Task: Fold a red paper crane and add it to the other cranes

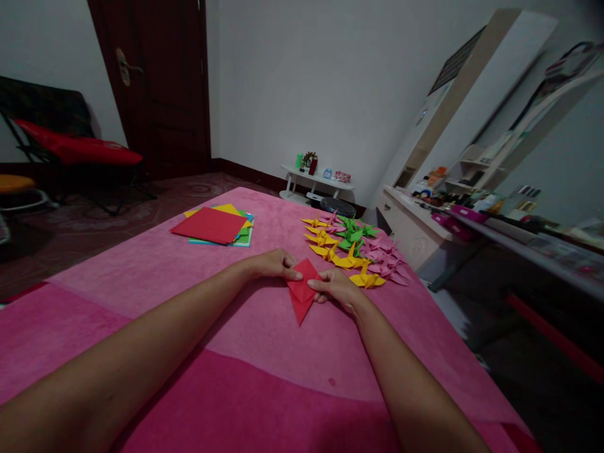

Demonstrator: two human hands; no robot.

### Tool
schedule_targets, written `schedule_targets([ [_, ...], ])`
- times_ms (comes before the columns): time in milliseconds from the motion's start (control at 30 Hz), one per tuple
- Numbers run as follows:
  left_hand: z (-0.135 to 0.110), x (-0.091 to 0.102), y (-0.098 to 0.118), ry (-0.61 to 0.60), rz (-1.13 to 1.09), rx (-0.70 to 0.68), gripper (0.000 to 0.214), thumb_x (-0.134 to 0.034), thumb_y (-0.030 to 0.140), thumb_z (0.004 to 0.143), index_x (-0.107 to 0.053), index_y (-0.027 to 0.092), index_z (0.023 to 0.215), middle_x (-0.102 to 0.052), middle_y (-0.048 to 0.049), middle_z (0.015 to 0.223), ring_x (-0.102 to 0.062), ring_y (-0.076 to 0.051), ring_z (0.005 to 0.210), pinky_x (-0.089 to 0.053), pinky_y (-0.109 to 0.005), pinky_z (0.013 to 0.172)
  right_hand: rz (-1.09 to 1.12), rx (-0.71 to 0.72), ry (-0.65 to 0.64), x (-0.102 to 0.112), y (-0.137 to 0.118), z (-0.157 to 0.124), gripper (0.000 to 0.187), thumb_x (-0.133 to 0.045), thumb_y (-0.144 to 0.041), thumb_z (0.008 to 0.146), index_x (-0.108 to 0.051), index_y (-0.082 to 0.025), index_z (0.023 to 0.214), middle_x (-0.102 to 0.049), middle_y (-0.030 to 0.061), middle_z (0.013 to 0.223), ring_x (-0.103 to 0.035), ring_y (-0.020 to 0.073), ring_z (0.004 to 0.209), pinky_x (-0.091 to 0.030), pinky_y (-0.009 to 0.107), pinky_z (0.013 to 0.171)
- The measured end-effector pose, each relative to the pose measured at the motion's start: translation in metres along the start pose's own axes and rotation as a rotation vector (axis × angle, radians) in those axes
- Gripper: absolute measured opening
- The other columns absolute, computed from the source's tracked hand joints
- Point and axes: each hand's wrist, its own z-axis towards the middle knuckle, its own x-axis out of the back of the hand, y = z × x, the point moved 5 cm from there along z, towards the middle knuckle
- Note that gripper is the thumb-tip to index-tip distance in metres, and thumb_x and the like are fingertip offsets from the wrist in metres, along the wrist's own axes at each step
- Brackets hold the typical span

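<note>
A piece of red origami paper (302, 301), folded into a diamond shape, is held between my two hands just above the pink cloth. My left hand (277, 264) pinches its left edge, thumb on top. At the right edge, my right hand (337, 288) grips it the same way, with its thumb pressing on the face. The fingers behind the paper are partly hidden. Beyond my right hand stand several folded paper cranes: yellow cranes (367, 278) nearest, then green cranes (352, 233) and pink cranes (384, 257).
A loose stack of coloured paper squares (212, 225), red on top, lies at the table's far left. The pink cloth (245, 321) covers the table. To the right is a cluttered dresser (415, 220); a low white shelf (321, 179) stands by the wall, a folding chair (85, 151) at left.
</note>
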Motion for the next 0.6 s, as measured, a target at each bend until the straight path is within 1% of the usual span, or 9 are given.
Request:
schedule_targets([
  [67, -0.002, -0.002, 0.006, -0.059, 0.051, -0.043, 0.033, -0.07, 0.043, 0.066, -0.071, 0.013, 0.078, -0.061, -0.0023, 0.075, -0.05, -0.013, 0.07, -0.041, -0.023, 0.066, -0.033, 0.012, 0.019, 0.001, -0.001, -0.002, 0.033, -0.071, -0.041, 0.063, -0.065, -0.01, 0.067, -0.058, -0.0006, 0.046, -0.048, 0.0051, 0.039, -0.036, 0.015, 0.04],
  [133, -0.003, -0.005, 0.012, -0.091, 0.093, -0.094, 0.03, -0.073, 0.039, 0.064, -0.073, 0.014, 0.081, -0.064, -0.0027, 0.079, -0.053, -0.014, 0.075, -0.041, -0.024, 0.071, -0.058, 0.034, 0.011, 0.001, -0.003, -0.004, 0.029, -0.073, -0.037, 0.061, -0.064, -0.01, 0.068, -0.055, -0.0028, 0.044, -0.044, 0.0042, 0.037, -0.031, 0.015, 0.038],
  [267, -0.003, -0.007, 0.019, -0.049, 0.147, -0.158, 0.024, -0.073, 0.036, 0.065, -0.074, 0.016, 0.076, -0.066, -0.0038, 0.084, -0.055, -0.016, 0.08, -0.041, -0.025, 0.078, -0.079, 0.082, -0.024, -0.001, -0.008, -0.007, 0.025, -0.075, -0.028, 0.055, -0.064, -0.01, 0.069, -0.055, -0.0041, 0.051, -0.042, 0.0046, 0.04, -0.031, 0.017, 0.04],
  [367, -0.002, -0.007, 0.02, -0.01, 0.197, -0.167, 0.022, -0.074, 0.037, 0.063, -0.073, 0.017, 0.071, -0.066, -0.0034, 0.085, -0.055, -0.016, 0.082, -0.04, -0.025, 0.079, -0.12, 0.105, -0.044, -0.002, -0.009, -0.006, 0.022, -0.074, -0.025, 0.055, -0.063, -0.011, 0.068, -0.052, -0.005, 0.053, -0.039, 0.0053, 0.043, -0.03, 0.019, 0.043],
  [467, -0.001, -0.008, 0.016, -0.001, 0.228, -0.171, 0.022, -0.074, 0.037, 0.064, -0.073, 0.016, 0.068, -0.065, -0.0038, 0.09, -0.054, -0.017, 0.086, -0.04, -0.025, 0.081, -0.21, 0.16, -0.051, -0.002, -0.01, -0.003, 0.02, -0.073, -0.027, 0.057, -0.063, -0.012, 0.066, -0.053, -0.0043, 0.057, -0.042, 0.0077, 0.05, -0.031, 0.02, 0.048],
  [533, -0.002, -0.009, 0.014, 0.008, 0.26, -0.191, 0.022, -0.073, 0.038, 0.065, -0.072, 0.016, 0.068, -0.063, -0.0054, 0.098, -0.053, -0.018, 0.093, -0.038, -0.026, 0.086, -0.358, 0.251, 0.003, 0.0, -0.015, -0.004, 0.02, -0.074, -0.028, 0.057, -0.063, -0.013, 0.063, -0.055, -0.0022, 0.066, -0.046, 0.01, 0.058, -0.033, 0.021, 0.053],
  [600, -0.004, -0.009, 0.014, 0.065, 0.332, -0.212, 0.024, -0.074, 0.038, 0.064, -0.071, 0.015, 0.069, -0.059, -0.0079, 0.111, -0.049, -0.021, 0.103, -0.035, -0.03, 0.092, -0.575, 0.352, 0.129, 0.002, -0.024, -0.009, 0.02, -0.077, -0.028, 0.056, -0.064, -0.014, 0.062, -0.056, 0.0005, 0.08, -0.048, 0.0116, 0.067, -0.034, 0.022, 0.056],
])
